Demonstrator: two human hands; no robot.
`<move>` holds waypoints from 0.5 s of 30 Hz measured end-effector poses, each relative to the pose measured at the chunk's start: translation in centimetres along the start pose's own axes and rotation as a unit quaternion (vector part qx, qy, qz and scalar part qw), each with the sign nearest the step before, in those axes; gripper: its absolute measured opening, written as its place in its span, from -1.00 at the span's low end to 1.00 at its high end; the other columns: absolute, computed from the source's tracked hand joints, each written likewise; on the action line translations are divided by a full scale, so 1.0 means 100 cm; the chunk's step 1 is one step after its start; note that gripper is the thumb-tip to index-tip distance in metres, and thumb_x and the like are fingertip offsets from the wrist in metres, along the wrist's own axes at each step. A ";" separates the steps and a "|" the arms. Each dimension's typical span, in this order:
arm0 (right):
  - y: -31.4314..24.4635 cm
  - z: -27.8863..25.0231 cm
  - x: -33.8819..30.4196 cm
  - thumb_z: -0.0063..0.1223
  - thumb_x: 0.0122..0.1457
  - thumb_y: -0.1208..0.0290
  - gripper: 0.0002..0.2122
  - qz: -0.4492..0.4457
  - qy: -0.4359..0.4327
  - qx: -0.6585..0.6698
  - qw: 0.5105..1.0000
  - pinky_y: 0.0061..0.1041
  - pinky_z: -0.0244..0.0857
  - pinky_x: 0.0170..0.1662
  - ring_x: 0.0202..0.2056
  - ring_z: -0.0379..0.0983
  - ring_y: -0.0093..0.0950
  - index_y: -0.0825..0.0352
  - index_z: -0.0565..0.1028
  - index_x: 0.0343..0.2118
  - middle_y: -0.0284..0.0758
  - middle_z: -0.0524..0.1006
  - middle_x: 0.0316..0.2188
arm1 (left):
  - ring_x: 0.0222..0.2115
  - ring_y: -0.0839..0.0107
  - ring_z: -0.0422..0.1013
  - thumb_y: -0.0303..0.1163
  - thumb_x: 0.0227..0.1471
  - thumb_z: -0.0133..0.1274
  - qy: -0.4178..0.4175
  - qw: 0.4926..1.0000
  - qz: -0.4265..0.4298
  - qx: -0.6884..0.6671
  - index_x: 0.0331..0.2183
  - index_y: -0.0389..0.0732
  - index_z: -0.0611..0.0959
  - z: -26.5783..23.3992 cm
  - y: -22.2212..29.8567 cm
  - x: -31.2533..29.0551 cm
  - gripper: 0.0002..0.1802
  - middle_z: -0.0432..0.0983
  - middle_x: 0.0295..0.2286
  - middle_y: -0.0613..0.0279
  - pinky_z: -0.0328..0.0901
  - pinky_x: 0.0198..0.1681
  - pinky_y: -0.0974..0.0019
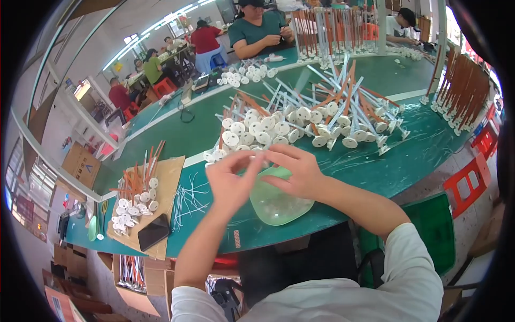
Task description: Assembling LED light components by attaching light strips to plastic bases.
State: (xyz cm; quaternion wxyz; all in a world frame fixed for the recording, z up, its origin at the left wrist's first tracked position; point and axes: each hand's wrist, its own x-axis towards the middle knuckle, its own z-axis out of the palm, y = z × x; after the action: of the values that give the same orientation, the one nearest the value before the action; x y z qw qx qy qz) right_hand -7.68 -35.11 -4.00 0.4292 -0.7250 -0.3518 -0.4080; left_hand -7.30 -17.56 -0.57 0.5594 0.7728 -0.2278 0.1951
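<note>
At centre frame, the left hand [232, 180] and right hand [296, 170] are meeting fingertip to fingertip, pinching a small white part [257, 157] too blurred to identify. It is looking light, stiff and smooth, best held by its edges. Just below them a pale green plastic bowl [276, 206] is sitting near the table's near edge [300, 222]. Above, a heap of white discs with orange and white rods [311, 118] is crowding the reach; a cardboard sheet [169, 177] with a dark phone [153, 232] is lying at lower left.
</note>
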 end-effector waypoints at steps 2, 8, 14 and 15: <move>0.011 -0.002 -0.005 0.36 -0.12 0.51 -0.63 -0.028 0.008 -0.026 0.999 -0.51 0.45 -0.36 -0.40 0.54 -0.40 0.31 0.56 -0.17 -0.25 0.59 -0.34 | -0.45 0.51 0.54 -0.53 -0.02 0.23 -0.002 0.999 0.034 0.016 -0.31 -0.41 0.66 0.008 0.002 -0.003 -0.81 0.62 -0.46 0.19 0.44 -0.26 0.44; 0.012 -0.005 -0.009 0.32 -0.12 0.54 -0.71 0.005 0.016 -0.027 0.999 -0.44 0.43 -0.33 -0.38 0.53 -0.31 0.30 0.56 -0.26 -0.28 0.58 -0.37 | -0.27 0.46 0.53 -0.54 0.06 0.15 -0.076 0.994 0.079 0.006 -0.15 -0.41 0.60 0.007 -0.043 -0.004 -0.72 0.60 -0.30 0.08 0.46 -0.19 0.36; 0.015 -0.004 -0.006 0.35 -0.16 0.53 -0.69 -0.051 -0.004 -0.043 0.998 -0.41 0.42 -0.31 -0.29 0.51 -0.30 0.29 0.60 -0.26 -0.29 0.59 -0.36 | 0.02 0.16 0.40 -0.40 0.26 -0.09 -0.199 0.895 -0.105 -0.386 0.18 -0.35 0.27 0.002 -0.059 -0.016 -0.49 0.42 0.00 -0.11 0.35 0.06 0.13; 0.013 -0.007 -0.002 0.36 -0.17 0.53 -0.67 -0.048 -0.018 -0.031 0.998 -0.41 0.42 -0.31 -0.25 0.50 -0.31 0.30 0.60 -0.25 -0.29 0.59 -0.34 | 0.02 0.14 0.40 -0.38 0.26 -0.10 -0.217 0.862 -0.108 -0.445 0.23 -0.33 0.17 0.005 -0.050 -0.009 -0.42 0.41 0.00 -0.12 0.34 0.07 0.11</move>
State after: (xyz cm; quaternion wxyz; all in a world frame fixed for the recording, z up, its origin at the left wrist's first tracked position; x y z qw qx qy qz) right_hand -6.87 -36.27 -4.45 0.3802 -0.7274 -0.3809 -0.4258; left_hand -5.16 -16.58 -5.07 0.7978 0.4844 -0.3211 -0.1607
